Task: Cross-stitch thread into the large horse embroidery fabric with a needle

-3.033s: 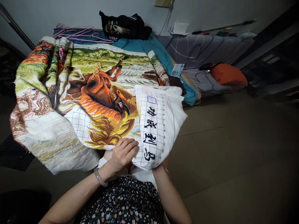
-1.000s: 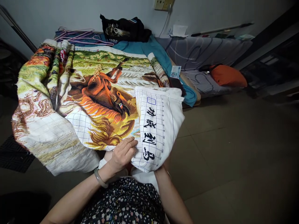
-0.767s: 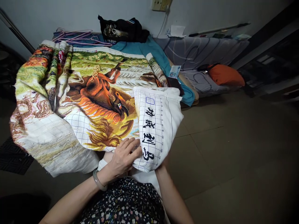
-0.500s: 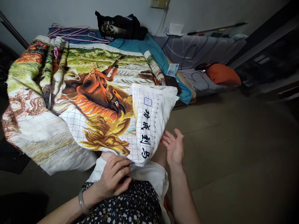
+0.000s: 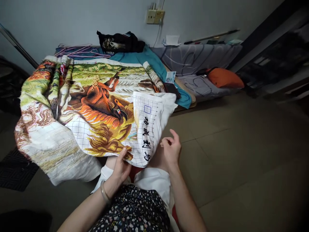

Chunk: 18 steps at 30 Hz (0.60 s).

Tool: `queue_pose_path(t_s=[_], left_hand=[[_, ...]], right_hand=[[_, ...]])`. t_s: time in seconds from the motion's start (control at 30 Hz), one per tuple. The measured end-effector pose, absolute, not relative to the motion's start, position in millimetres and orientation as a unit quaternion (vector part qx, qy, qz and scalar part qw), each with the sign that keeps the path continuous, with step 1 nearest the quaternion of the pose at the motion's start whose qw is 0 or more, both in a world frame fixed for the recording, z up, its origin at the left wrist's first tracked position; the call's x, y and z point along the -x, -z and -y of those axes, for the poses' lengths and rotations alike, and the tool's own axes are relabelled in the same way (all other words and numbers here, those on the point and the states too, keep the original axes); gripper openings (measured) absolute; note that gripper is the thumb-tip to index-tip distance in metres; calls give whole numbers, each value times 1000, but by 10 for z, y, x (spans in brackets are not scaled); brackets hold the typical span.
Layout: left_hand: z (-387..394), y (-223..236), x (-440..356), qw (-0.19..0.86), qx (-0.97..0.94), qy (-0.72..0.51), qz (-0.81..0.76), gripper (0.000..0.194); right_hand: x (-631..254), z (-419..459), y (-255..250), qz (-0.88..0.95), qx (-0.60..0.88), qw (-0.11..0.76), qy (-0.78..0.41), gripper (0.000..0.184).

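- Reading our view as a clock face, we find the cross-stitch cloth [image 5: 103,112] spread from 9 o'clock in to the centre, its near edge above the white shorts [image 5: 156,182] at 6 o'clock.
- We judge the stitching well along: dense colour fills the green field, the white rippled band and the orange-brown animal shapes.
- What seems left is the gridded white ground along the near edge, where we see printed lines and no stitches; on the pale flap [image 5: 156,125], a blue square [image 5: 147,110] shows as an outline only.
- Our left hand [image 5: 122,167], at 7 o'clock, grips that near edge, thumb on top and fingers underneath.
- Our right hand [image 5: 172,151], at 5 o'clock, has its fingers half curled, the gap narrow; at this blur we cannot tell whether they pinch something thin.
- The cloth looks soft and heavy: thick folds bunch towards 10 o'clock, and a roll [image 5: 154,77] closes the far side at 12.
- On the flap, 4 black characters [image 5: 146,131] run down in stepped strokes, while tan thread loops [image 5: 96,83] lie loose at 10 o'clock.
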<state>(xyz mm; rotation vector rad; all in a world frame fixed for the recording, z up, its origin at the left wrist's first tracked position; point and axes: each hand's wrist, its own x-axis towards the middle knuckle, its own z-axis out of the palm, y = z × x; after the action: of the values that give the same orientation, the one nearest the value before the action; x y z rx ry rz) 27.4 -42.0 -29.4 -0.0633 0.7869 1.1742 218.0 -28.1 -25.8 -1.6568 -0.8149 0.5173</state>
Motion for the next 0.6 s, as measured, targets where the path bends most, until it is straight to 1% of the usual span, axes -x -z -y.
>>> queue_pose_path(t_s=[0.07, 0.1, 0.13, 0.2, 0.23, 0.33, 0.43, 0.5, 0.57, 0.6], left_hand=[[341, 223, -313, 757, 45, -531, -379, 18], [311, 183, -327, 755, 45, -527, -387, 16], [289, 140, -338, 753, 41, -528, -391, 16], [264, 53, -356, 742, 32, -538, -399, 15], [256, 10, -361, 735, 26, -544, -403, 15], [230, -108, -363, 715, 4, -559, -420, 14], [198, -195, -350, 715, -5, -555, -426, 13], [186, -227, -344, 718, -6, -549, -428, 13], [190, -235, -346, 718, -9, -549, -428, 12], [197, -232, -347, 718, -12, -549, -428, 12]], right_hand=[[-2319, 251, 270, 261, 695, 615, -267, 77], [-2349, 198, 268, 233, 670, 631, -314, 80], [-2352, 128, 256, 216, 636, 644, -367, 79], [-2297, -22, 191, 205, 563, 662, -450, 67], [-2259, -78, 136, 199, 540, 674, -463, 59], [-2216, -63, -70, 147, 539, 722, -408, 43], [-2354, 246, -146, 92, 540, 777, -311, 36], [-2483, 548, -20, 74, 542, 797, -256, 34], [-2577, 857, 243, 30, 591, 773, -227, 31], [-2607, 996, 401, 10, 637, 735, -234, 30]])
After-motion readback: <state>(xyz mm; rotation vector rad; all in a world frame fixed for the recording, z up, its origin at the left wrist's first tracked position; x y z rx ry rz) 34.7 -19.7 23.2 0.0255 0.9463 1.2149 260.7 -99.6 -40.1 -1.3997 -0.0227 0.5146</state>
